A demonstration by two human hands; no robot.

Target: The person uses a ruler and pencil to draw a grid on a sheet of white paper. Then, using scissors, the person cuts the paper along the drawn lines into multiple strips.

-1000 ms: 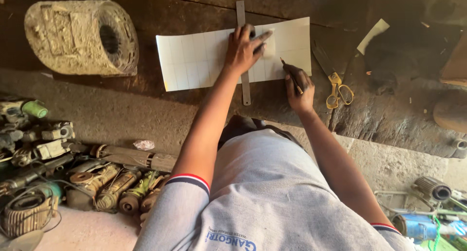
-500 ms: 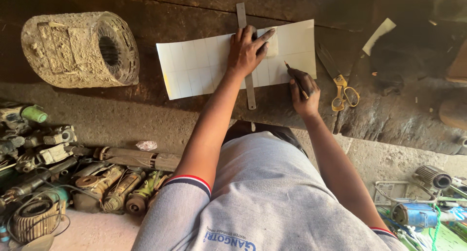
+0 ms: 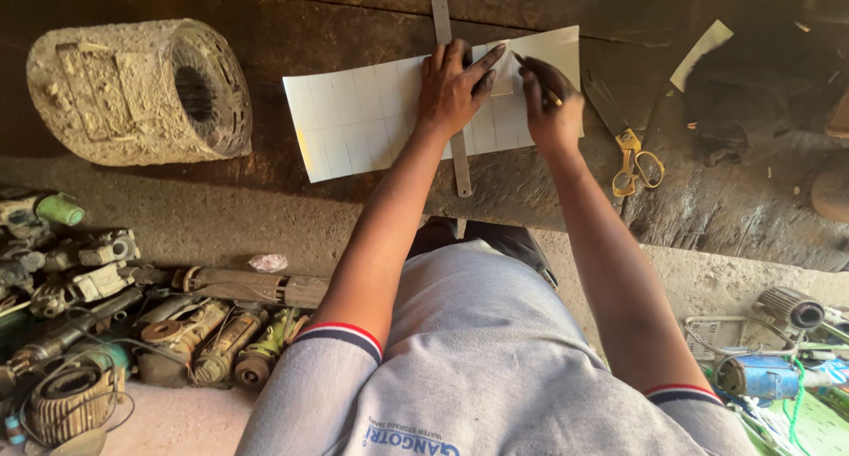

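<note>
A pale sheet [image 3: 367, 120] marked with a grid of lines lies on a dark wooden bench [image 3: 354, 14]. A metal ruler [image 3: 461, 164] runs across it from front to back. My left hand [image 3: 454, 86] presses flat on the ruler and the sheet, fingers spread. Just to its right, my right hand [image 3: 553, 102] grips a thin pencil-like tool [image 3: 523, 67] with its tip on the sheet beside the ruler's edge.
Yellow-handled scissors [image 3: 626, 146] lie right of the sheet. A dusty motor stator [image 3: 141, 93] sits at the bench's left end. Old motors and power tools [image 3: 133, 323] crowd the floor at left; a blue motor [image 3: 752, 376] and wires lie at right.
My right hand has moved left from the sheet's right edge to the ruler, bringing the tool's tip onto the sheet. My left hand stays on the ruler.
</note>
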